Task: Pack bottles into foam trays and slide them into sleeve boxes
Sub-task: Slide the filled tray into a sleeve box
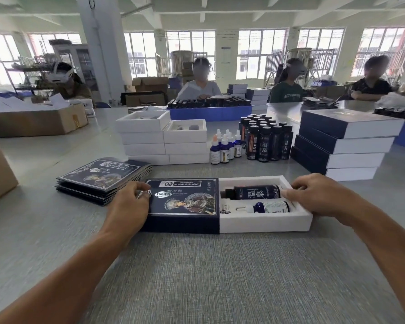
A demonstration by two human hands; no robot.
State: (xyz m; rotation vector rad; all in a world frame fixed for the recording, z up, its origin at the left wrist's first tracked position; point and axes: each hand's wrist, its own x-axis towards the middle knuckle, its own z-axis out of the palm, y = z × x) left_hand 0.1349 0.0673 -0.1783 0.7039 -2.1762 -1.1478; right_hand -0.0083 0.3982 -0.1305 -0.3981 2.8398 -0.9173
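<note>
A: What sits in the white foam tray (262, 222)?

B: 2 bottles lying on their sides in cut-out slots: a dark cylindrical bottle (255, 191) with white characters in the far slot, and a blue dropper bottle (270, 206) with a white tip in the near slot. The tray's left part is inside the dark blue sleeve box (182, 202); its right part sticks out.

A: And the hands?

B: The left hand (129, 202) holds the sleeve's left end, fingers curled over its top edge. The right hand (313, 195) grips the tray's right end, fingers bent over the foam rim. Both lie near the middle of the grey woven-textured table (220, 277).

A: What else holds things?

B: Toward the far edge, 2 stacks of white trays (164, 141), the top ones showing grey recesses. Right of them stand small blue dropper bottles (227, 148), then a cluster of tall dark bottles (267, 139). At the right edge, 4 closed boxes (341, 143), navy tops with white sides, are stacked askew. Flat printed sleeves (103, 178) lie piled just left of the left hand. A brown cardboard carton (38, 121) sits at the far left.
</note>
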